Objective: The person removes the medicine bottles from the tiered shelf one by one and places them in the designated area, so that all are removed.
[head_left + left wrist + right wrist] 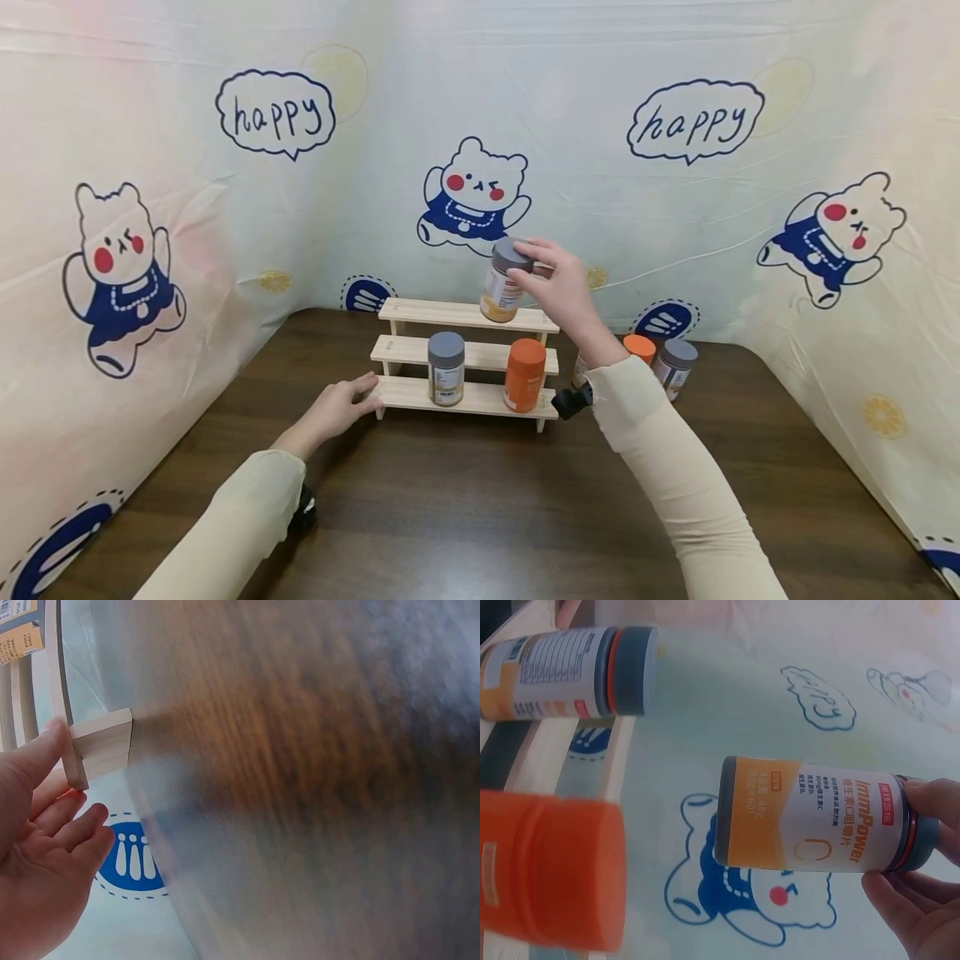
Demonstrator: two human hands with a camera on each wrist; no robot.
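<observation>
A three-step wooden display rack (pixel 405 350) stands on the table. My left hand (pixel 341 410) pinches the left end of its lowest step, thumb on top and a finger beneath, as the left wrist view (pixel 56 847) shows. My right hand (pixel 558 283) holds a grey-capped vitamin C bottle (pixel 810 817) by its lid. That bottle is upright near the top step; in the right wrist view its base looks apart from the wood. On the lowest step sit another grey-capped bottle (pixel 447 371) and an orange bottle (pixel 525 379).
Right of the rack, partly behind my right forearm, stand an orange-capped bottle (pixel 640 347) and a grey-capped bottle (pixel 676 367). A printed cloth (pixel 585 83) surrounds the brown table (pixel 450 517) at the back and sides.
</observation>
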